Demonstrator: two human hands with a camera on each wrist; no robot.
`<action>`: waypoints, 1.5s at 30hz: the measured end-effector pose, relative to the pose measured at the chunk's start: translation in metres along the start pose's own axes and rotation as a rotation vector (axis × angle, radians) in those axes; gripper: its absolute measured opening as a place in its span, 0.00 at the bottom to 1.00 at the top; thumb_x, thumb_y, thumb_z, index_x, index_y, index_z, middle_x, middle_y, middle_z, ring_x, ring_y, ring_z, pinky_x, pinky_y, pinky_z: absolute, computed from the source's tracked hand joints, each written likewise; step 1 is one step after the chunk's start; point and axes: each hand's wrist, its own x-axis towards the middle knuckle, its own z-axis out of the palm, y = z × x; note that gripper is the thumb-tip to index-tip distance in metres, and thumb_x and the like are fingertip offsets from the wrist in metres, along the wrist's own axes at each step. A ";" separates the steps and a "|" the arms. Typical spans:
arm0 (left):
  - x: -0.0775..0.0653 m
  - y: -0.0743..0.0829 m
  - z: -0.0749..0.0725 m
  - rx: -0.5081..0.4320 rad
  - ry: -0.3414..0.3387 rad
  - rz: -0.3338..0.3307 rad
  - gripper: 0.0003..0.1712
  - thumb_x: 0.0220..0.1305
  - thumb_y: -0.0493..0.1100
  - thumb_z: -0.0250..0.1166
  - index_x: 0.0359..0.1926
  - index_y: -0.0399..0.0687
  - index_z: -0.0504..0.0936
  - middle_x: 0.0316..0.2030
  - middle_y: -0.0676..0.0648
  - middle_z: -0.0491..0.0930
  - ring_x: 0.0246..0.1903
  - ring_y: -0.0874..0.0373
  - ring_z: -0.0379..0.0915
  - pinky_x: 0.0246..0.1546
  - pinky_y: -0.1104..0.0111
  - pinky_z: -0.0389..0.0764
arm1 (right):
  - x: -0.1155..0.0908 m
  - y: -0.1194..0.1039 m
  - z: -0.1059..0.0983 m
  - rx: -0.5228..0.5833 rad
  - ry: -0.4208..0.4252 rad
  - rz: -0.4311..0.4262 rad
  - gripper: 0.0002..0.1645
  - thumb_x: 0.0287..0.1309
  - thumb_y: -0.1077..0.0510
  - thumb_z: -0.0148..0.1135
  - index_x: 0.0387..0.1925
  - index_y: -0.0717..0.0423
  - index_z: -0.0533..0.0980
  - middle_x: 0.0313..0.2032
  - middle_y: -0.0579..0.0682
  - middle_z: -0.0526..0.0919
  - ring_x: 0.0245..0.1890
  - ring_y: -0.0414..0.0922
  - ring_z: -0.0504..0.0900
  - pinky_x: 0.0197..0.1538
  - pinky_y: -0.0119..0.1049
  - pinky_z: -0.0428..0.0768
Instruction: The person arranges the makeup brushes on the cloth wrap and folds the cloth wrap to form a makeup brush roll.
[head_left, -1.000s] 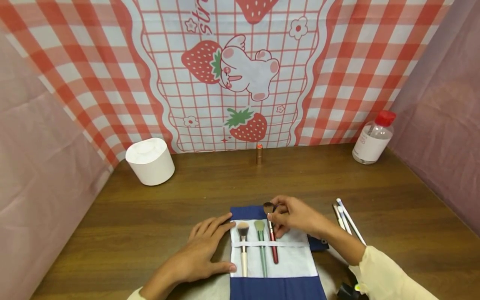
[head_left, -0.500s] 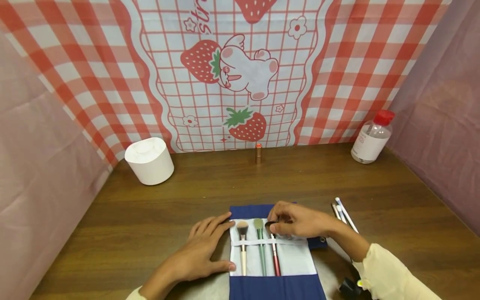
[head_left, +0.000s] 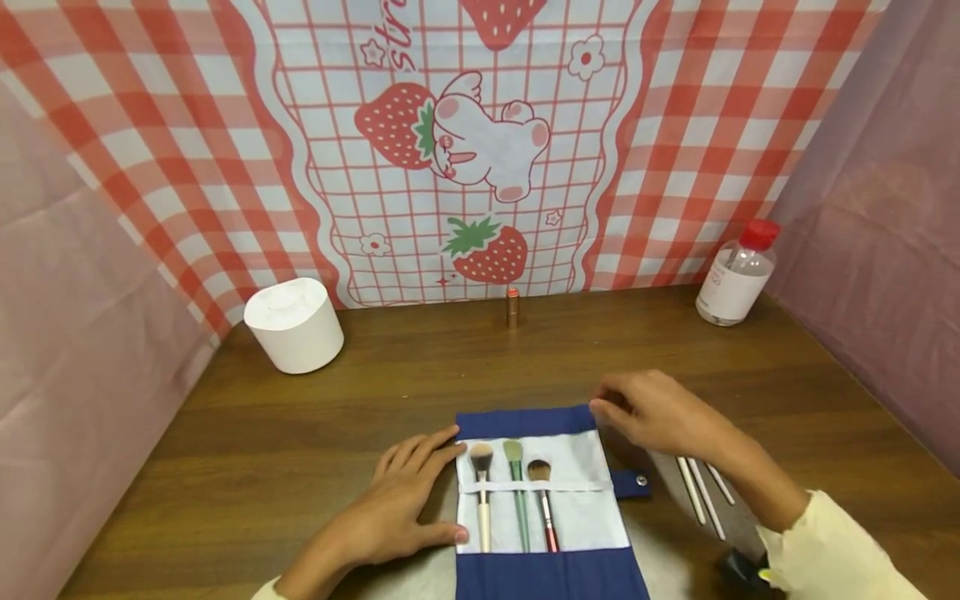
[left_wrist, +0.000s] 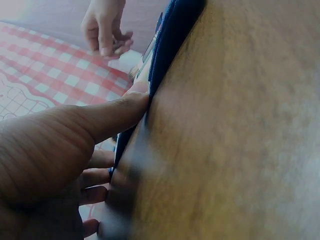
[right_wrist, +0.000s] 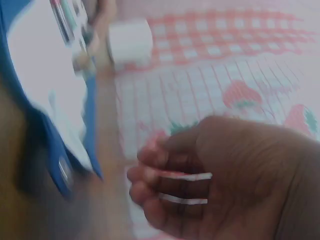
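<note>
A navy and white brush roll (head_left: 585, 525) lies spread on the table, with three makeup brushes under its white elastic band. From left to right they are a cream-handled brush (head_left: 484, 525), a green brush (head_left: 521, 517) and a red-handled brush (head_left: 548, 521). My left hand (head_left: 390, 508) rests along the roll's left edge, thumb and fingertips touching it. To the roll's upper right is my right hand (head_left: 660, 412), its fingers loosely bent. In the right wrist view this right hand (right_wrist: 220, 170) has nothing between its fingers.
Several slim white-handled brushes (head_left: 705, 492) lie right of the roll's snap strap (head_left: 630, 483), partly behind the right forearm. At the back stand a white container (head_left: 296, 329), a copper tube (head_left: 512, 308) and a red-capped bottle (head_left: 735, 275). A checked cloth (head_left: 660, 167) hangs behind.
My right hand has slid the red-handled brush down under the band, let go of it and moved right, off the roll. My left hand stays at the left edge.
</note>
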 end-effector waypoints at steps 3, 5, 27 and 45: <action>0.000 0.000 0.000 -0.006 -0.001 0.000 0.53 0.47 0.74 0.59 0.70 0.56 0.55 0.71 0.54 0.44 0.66 0.52 0.43 0.60 0.48 0.47 | -0.010 0.015 -0.017 -0.118 -0.011 0.172 0.06 0.57 0.52 0.61 0.27 0.47 0.76 0.18 0.38 0.72 0.19 0.37 0.70 0.23 0.35 0.69; -0.001 0.000 0.000 -0.010 -0.001 0.001 0.53 0.47 0.74 0.59 0.70 0.56 0.55 0.71 0.54 0.45 0.66 0.52 0.43 0.60 0.47 0.47 | -0.017 0.023 -0.024 -0.189 -0.062 0.273 0.09 0.56 0.52 0.61 0.22 0.47 0.74 0.17 0.40 0.71 0.19 0.40 0.70 0.22 0.39 0.68; 0.001 -0.002 0.001 0.000 0.011 0.010 0.54 0.46 0.74 0.59 0.70 0.56 0.55 0.71 0.54 0.45 0.66 0.53 0.43 0.60 0.48 0.47 | -0.023 0.043 -0.009 -0.095 -0.182 0.368 0.20 0.55 0.50 0.59 0.11 0.47 0.69 0.11 0.42 0.69 0.13 0.40 0.69 0.18 0.35 0.65; 0.001 -0.003 0.001 -0.004 0.012 0.006 0.54 0.46 0.74 0.59 0.70 0.56 0.55 0.71 0.54 0.44 0.66 0.53 0.43 0.60 0.49 0.47 | 0.017 0.036 -0.003 0.433 0.097 0.301 0.16 0.61 0.51 0.57 0.41 0.62 0.72 0.24 0.50 0.82 0.15 0.44 0.80 0.21 0.41 0.79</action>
